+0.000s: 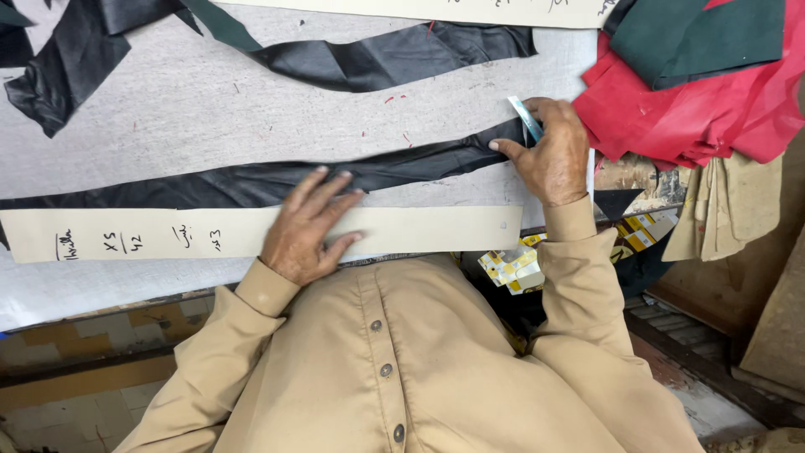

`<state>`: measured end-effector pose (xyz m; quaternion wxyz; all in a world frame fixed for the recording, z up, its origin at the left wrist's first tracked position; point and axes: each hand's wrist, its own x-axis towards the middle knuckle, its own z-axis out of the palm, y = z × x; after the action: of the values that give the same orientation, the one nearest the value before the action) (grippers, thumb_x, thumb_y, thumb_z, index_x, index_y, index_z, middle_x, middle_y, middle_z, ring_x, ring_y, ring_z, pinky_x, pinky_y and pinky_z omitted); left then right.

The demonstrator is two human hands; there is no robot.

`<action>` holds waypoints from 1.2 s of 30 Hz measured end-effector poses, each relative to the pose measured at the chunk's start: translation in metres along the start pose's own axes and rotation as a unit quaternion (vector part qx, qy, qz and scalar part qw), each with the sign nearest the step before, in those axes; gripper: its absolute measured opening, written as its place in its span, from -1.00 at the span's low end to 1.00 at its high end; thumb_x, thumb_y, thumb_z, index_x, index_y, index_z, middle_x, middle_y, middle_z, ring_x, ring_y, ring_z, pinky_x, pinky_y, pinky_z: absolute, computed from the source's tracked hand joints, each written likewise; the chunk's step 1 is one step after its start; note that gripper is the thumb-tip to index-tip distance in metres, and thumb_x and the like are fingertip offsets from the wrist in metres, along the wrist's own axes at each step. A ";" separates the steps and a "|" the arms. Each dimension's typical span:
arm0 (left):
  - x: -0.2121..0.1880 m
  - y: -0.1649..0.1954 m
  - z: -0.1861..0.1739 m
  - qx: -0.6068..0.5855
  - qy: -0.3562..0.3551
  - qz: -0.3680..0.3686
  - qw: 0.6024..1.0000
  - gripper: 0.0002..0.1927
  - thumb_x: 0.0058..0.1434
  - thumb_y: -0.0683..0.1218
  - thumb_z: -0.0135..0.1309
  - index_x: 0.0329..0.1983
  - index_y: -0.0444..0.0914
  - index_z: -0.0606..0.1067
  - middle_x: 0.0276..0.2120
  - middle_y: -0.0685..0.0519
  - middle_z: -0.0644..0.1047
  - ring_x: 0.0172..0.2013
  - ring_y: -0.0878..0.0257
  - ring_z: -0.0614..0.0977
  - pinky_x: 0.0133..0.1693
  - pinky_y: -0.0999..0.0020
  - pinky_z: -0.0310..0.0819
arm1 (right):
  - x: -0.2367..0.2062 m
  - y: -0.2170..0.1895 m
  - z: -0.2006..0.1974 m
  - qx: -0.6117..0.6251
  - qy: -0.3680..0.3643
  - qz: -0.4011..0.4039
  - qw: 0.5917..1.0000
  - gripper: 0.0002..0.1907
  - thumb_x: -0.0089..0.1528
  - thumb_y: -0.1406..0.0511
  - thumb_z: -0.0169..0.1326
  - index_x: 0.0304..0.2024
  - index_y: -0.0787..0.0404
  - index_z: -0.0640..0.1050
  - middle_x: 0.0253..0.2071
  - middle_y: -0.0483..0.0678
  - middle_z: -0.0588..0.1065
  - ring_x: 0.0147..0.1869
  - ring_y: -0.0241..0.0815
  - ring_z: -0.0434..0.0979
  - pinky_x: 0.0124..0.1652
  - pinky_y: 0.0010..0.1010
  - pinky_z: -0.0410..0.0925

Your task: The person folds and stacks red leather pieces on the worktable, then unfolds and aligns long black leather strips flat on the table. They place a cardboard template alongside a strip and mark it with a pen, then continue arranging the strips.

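1. Left hand [303, 231]: lies flat, palm down, fingers spread and holding nothing. It presses on the long cream card pattern strip [251, 232], with the fingertips reaching over its far edge onto the black leather strip [251, 183].
2. Right hand [549, 155]: fingers closed around a thin pale-blue marking tool [525, 117], held slantwise. The hand rests at the right end of the black leather strip, with the thumb on the leather.
3. Black leather strip: runs left to right across the grey worktop [210, 109], narrow and slightly wrinkled, and lies touching the far edge of the pattern strip.
4. Pattern strip: lies along the near edge of the worktop, handwriting at its left end and a small punched hole near its right end.
5. A second black leather piece [394, 54] lies further back on the worktop, well apart from the hands. More black scraps [59, 67] sit at the far left.
6. Red leather pile [696, 109] sits just right of the right hand, with dark green pieces [713, 33] on top.
7. A yellow-and-white box [513, 270] sits below the worktop edge, beside the right sleeve.
8. Another cream card [419, 10] lies along the far edge.
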<state>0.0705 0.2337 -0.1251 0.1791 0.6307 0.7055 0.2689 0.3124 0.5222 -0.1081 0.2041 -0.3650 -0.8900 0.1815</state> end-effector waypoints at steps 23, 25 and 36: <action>0.067 -0.054 -0.095 0.043 0.077 -0.074 0.993 -0.10 -0.03 0.01 0.46 0.36 -0.32 0.36 0.10 -0.20 0.43 0.10 -0.17 0.46 0.15 0.02 0.39 | 0.009 0.063 -0.046 0.001 0.121 0.071 0.990 -0.83 0.13 0.46 0.12 -0.23 0.36 0.64 -0.37 0.13 0.53 -0.31 0.00 0.57 -0.22 -0.25 0.43; 0.053 -0.040 -0.092 0.102 0.020 -0.103 0.989 -0.18 -0.15 0.08 0.48 0.21 -0.24 0.51 0.00 -0.14 0.50 0.01 -0.13 0.53 0.05 0.04 0.45 | 0.000 0.081 -0.070 -0.093 0.181 0.090 0.975 -0.88 0.10 0.48 0.13 -0.31 0.38 0.63 -0.41 0.16 0.49 -0.35 -0.01 0.53 -0.25 -0.22 0.40; 0.036 -0.051 -0.060 0.123 0.011 -0.125 0.984 -0.62 -0.01 0.12 0.44 -0.26 -0.16 0.62 -0.32 0.09 0.57 -0.13 0.06 0.54 -0.04 0.12 0.38 | -0.017 -0.030 -0.079 0.546 -0.096 0.214 0.804 -0.70 0.23 0.40 0.15 0.03 0.28 0.56 -0.22 -0.07 0.61 -0.40 -0.39 0.50 -0.55 -0.65 0.17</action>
<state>-0.0108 0.2565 -0.1054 0.1243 0.5522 0.8083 0.1623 0.3452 0.5029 -0.0307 0.2391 -0.3552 -0.5578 0.7110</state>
